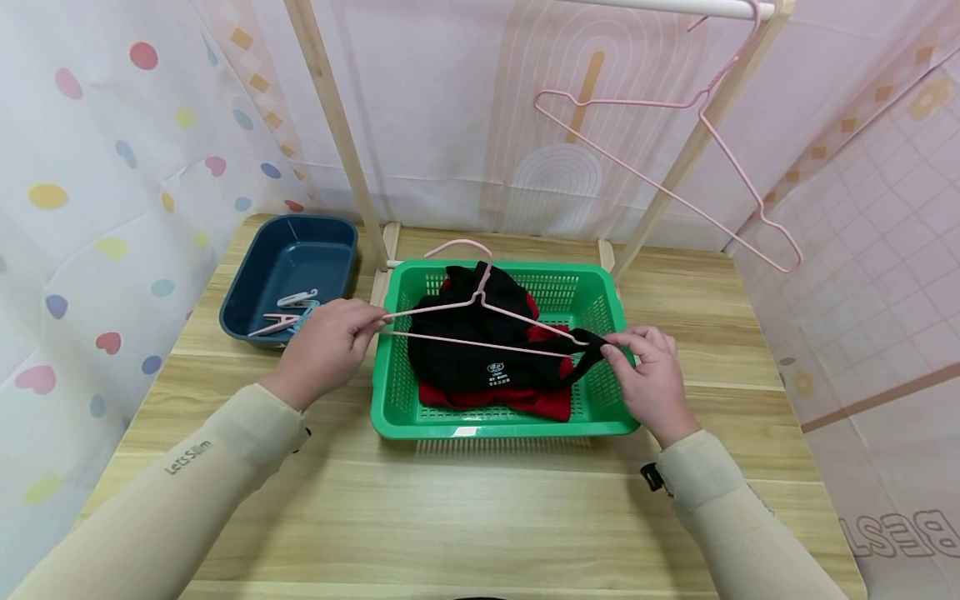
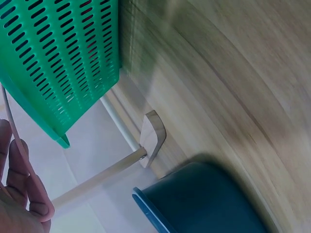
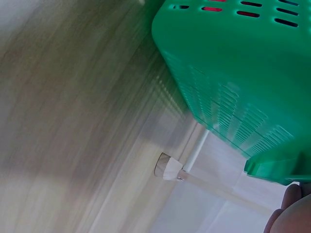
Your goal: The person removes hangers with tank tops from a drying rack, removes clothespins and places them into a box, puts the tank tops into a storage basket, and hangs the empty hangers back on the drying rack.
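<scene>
A pink clothes hanger (image 1: pixel 442 308) is held over the green basket (image 1: pixel 502 432), its hook toward the back. My left hand (image 1: pixel 330 342) grips the hanger's left end; the left wrist view shows the fingers (image 2: pixel 19 170) curled round it. With thumb and fingertips my right hand (image 1: pixel 648 375) pinches a strap of a black garment (image 1: pixel 450 358) by the hanger's right end, which passes into the strap's loop. The rest of the black garment, with white print, lies in the basket on red cloth (image 1: pixel 487 398). Only a few right fingers show in the right wrist view.
A blue bin (image 1: pixel 255 258) with several clothespins (image 1: pixel 277 323) stands left of the basket. Behind the basket rises a wooden rack (image 1: pixel 337 108) with a white rod (image 1: pixel 675 7). Another pink hanger (image 1: pixel 637 175) hangs from the rod at the right.
</scene>
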`<state>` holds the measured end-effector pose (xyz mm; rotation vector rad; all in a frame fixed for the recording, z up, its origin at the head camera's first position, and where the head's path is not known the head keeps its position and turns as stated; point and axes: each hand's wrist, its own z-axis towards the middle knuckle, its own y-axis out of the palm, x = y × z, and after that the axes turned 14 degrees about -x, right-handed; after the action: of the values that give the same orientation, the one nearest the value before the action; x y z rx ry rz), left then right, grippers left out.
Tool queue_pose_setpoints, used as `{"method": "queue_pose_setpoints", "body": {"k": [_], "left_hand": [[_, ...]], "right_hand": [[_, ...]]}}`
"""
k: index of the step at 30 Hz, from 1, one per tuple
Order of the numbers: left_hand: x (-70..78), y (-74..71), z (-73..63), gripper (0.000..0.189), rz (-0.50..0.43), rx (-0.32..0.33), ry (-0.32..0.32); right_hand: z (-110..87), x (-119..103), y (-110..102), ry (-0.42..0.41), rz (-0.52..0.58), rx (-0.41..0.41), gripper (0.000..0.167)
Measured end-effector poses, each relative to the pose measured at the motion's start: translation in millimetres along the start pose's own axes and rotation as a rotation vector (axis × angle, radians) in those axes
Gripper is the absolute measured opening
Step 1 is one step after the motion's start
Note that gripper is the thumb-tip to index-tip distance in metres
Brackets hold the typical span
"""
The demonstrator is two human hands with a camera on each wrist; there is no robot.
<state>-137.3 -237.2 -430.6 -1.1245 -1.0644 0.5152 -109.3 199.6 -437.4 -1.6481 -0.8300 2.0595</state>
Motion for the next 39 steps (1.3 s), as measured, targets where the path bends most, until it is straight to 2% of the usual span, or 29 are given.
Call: {"method": "queue_pose_setpoints", "body": {"k": [17,26,39], "left_hand": [[-5.4,-7.1,-2.3,0.019,0.023,0.068,0.012],[-8.4,-9.8,-3.7,0.016,0.024,0.081,-0.016],[-10.8,-14.2,-6.5,0.016,0.019,0.11,-0.023]], "right_hand": [[-2.3,2,-2,0.026,0.007,0.005,0.016],[-3.0,3,-2,0.034,0.001,0.004,0.017],[-4.5,4,-2,0.062,-0.009,-0.002,0.017]]}}
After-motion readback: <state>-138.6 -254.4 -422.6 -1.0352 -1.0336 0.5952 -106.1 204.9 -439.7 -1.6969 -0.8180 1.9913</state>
